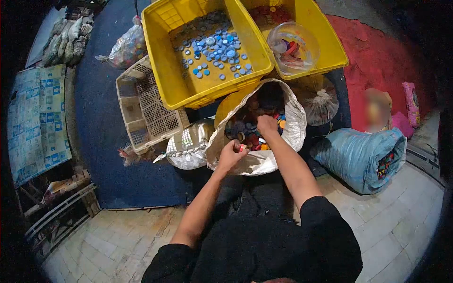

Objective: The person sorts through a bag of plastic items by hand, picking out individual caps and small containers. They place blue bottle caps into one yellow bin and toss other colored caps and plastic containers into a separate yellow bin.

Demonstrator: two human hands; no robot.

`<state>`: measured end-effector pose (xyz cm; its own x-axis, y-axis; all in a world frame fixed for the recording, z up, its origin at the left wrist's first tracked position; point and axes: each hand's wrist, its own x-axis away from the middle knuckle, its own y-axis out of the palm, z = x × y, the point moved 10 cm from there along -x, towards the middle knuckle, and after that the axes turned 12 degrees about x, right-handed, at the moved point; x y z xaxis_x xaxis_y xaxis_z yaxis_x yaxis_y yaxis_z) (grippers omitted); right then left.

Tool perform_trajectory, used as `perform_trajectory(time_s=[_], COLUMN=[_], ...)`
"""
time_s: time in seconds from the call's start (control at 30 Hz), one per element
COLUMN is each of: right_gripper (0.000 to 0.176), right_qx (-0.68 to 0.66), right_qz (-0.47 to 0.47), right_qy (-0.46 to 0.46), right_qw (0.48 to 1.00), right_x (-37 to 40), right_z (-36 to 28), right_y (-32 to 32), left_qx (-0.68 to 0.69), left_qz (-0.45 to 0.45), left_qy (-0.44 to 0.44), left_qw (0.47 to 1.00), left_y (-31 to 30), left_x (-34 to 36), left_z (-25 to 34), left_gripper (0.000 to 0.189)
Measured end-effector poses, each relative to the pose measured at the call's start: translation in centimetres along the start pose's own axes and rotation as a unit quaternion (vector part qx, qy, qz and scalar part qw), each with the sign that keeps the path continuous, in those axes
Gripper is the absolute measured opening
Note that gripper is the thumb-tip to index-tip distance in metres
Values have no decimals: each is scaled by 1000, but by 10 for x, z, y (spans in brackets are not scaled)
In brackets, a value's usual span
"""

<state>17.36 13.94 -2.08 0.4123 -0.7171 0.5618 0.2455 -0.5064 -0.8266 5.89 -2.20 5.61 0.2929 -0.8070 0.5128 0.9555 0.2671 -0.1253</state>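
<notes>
A large white woven sack (295, 115) stands open in front of me, holding many bottle caps (255, 140) in orange, red, white and dark colours. Inside its near left part, my left hand (230, 156) is closed on a small red cap (242, 148). My right hand (267, 124) reaches down over the caps in the sack, its fingers bent downward; what it holds, if anything, is hidden. Beyond the sack, a yellow crate (163, 61) has many blue caps (222, 49) lying on its bottom.
A second yellow crate (332, 49) at the back right contains a clear round tub (306, 54). An empty beige plastic basket (153, 106) lies left of the sack. A blue sack (349, 153) lies at the right, and a filled clear bag (128, 47) at the back left.
</notes>
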Motion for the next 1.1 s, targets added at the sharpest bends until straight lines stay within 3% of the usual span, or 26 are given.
perform_trajectory(time_s=[0.1, 0.2, 0.37, 0.5, 0.57, 0.73, 0.8, 0.87, 0.93, 1.0, 1.03, 1.1], right_gripper=[22, 21, 23, 25, 24, 19, 32, 38, 35, 36, 36, 36], right_qx=[61, 97, 87, 92, 85, -15, -274, -474, -580, -692, -690, -754], right_qz=[61, 57, 50, 12, -7, 5, 87, 65, 12, -105, -101, -144], right_qy=[-23, -61, -37, -9, -20, -53, -67, -3, 3, 30, 27, -21], right_qw=[996, 992, 994, 996, 996, 998, 955, 878, 815, 714, 716, 641], right_x=[-5, -8, -17, -28, -27, 15, 44, 56, 99, 142, 159, 186], right_z=[-6, -11, -11, -9, -7, 2, 13, 28, 24, 14, 14, -2], right_y=[-9, -3, 3, 11, 9, -19, -39, -4, -28, -41, -57, -85], left_qx=[8, 51, 140, 48, -11, 50, 125, 132, 150, 173, 165, 115], left_qz=[-1, -19, -7, -20, 27, 40, 35, 38, 24, 12, -13, -39], left_qy=[-39, -47, -22, -38, -9, -12, -5, 20, 43, 54, 75, 122], left_qw=[999, 997, 990, 998, 1000, 998, 992, 990, 987, 983, 983, 985], left_y=[-4, -1, 2, 1, -8, -7, -3, 0, 4, 10, 15, 21], left_x=[9, 15, 13, 10, 6, 5, 8, 14, 22, 31, 41, 51], left_z=[-4, -2, 10, 20, 35, 41, 45, 61, 76, 96, 118, 143], left_gripper=[34, 36, 38, 43, 38, 33, 32, 32, 39, 41, 41, 42])
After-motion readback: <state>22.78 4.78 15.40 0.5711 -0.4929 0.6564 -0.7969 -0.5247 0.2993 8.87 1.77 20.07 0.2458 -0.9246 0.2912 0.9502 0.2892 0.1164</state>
